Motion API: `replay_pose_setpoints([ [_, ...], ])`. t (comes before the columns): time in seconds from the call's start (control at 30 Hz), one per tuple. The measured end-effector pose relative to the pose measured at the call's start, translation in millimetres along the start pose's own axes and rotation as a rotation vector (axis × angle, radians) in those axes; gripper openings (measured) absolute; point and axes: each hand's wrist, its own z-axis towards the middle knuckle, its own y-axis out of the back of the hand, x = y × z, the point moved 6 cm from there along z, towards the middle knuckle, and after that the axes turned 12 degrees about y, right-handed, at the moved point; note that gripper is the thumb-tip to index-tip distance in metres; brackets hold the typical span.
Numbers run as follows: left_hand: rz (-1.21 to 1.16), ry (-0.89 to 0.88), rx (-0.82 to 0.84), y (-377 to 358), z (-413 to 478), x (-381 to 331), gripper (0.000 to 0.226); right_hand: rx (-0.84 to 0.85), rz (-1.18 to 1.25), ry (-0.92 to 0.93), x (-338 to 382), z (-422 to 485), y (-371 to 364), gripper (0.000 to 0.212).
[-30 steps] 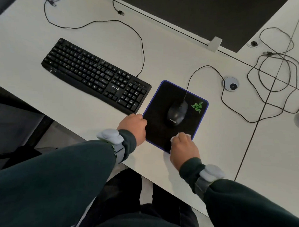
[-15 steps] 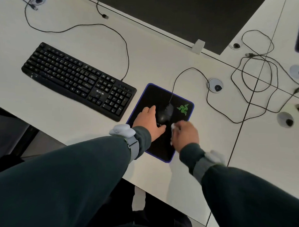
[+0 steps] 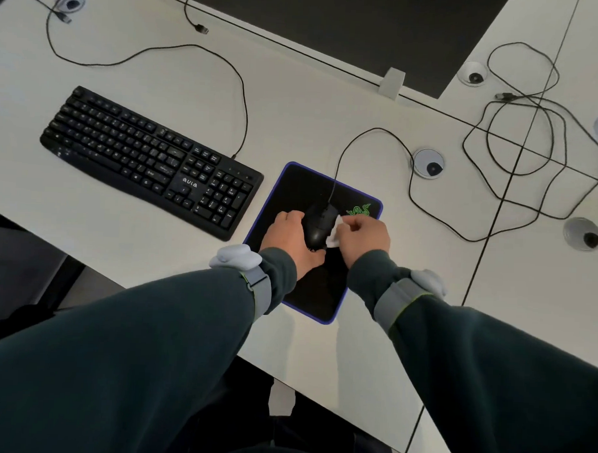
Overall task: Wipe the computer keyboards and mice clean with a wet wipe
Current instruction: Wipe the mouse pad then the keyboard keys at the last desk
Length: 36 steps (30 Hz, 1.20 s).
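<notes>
right hand (image 3: 362, 239): fingers curled, pinching the wet wipe (image 3: 335, 232) between thumb and fingertips; wipe pressed to the 3 o'clock flank of the mouse (image 3: 320, 227)
left hand (image 3: 292, 238): curled round the 9 o'clock flank and tail of the mouse, holding it steady
wet wipe: small, white, crumpled; judged limp and damp with no stiffness of its own, so it needs fingertip backing to scrub; best kept bunched so it does not slide off the fingers
mouse: black, on the mouse pad (image 3: 299, 188), at its centre; judged light, hard-shelled and smooth, likely to skate on the pad under a sideways wipe, hence the brace from the other side; hold by the flanks, clear of the buttons and wheel at 12 o'clock
mouse cable (image 3: 373, 130): leaves the nose at 12 o'clock, loops toward 2 o'clock; thin and slack, could drag if the mouse is lifted
keyboard (image 3: 146, 158): black, full size, at 10 o'clock of the pad, just beside its corner, no hand on it; judged rigid, heavier than the mouse, keys give under pressure, so wipe along the rows
table (image 3: 296, 106): white, carries all of the above
count, task things: 1 mouse, 1 keyboard, 1 wet wipe
count, others: 1 mouse pad, 5 cable grommets in view, nearest (image 3: 429, 163) at 2 o'clock of the pad
</notes>
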Motion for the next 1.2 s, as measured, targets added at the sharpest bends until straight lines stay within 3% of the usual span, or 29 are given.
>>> replay_pose_setpoints([
  [0.13,0.004,0.051,-0.081,17.0,-2.6,23.4,0.069,0.018,-0.183,0.25,28.0,28.1,1.5,0.029],
  [0.23,-0.016,0.084,-0.118,28.6,-2.8,41.3,0.064,0.081,-0.375,0.487,44.3,44.1,-18.3,0.02],
  [0.37,0.006,0.098,-0.147,31.5,-4.1,49.3,0.067,0.269,-0.581,0.805,49.5,9.3,-50.0,0.049],
  [0.47,-0.009,0.085,-0.134,30.7,-3.5,47.5,0.071,0.327,-0.667,1.008,29.4,-30.1,-47.9,0.046],
  [0.53,0.003,0.055,-0.117,30.6,-4.7,45.6,0.073,0.274,-0.69,0.967,21.1,-25.6,-32.9,0.041],
  [0.67,-0.025,0.045,-0.119,28.9,-8.2,47.4,0.075,0.086,-0.729,0.679,33.6,25.7,-23.1,0.028],
  [0.8,-0.04,0.033,-0.133,27.9,-12.9,45.9,0.075,0.237,-0.656,0.874,50.5,11.9,-43.3,0.034],
  [0.87,-0.024,0.025,-0.129,28.1,-13.1,44.1,0.075,0.267,-0.604,0.873,45.3,-9.0,-37.6,0.028],
  [1.0,0.04,-0.027,-0.096,24.2,-13.1,34.9,0.066,-0.03,-0.31,0.536,27.7,-12.6,1.2,0.019],
  [1.07,0.124,-0.021,-0.101,17.4,-13.1,30.9,0.057,-0.136,-0.186,0.658,48.6,-20.6,3.1,0.017],
  [1.13,0.182,-0.038,-0.118,12.1,-14.8,29.0,0.046,-0.084,-0.198,0.89,70.5,-36.8,-16.2,0.02],
  [1.2,0.162,-0.043,-0.125,10.9,-15.5,28.5,0.039,-0.017,-0.258,0.987,76.9,-40.8,-25.2,0.026],
])
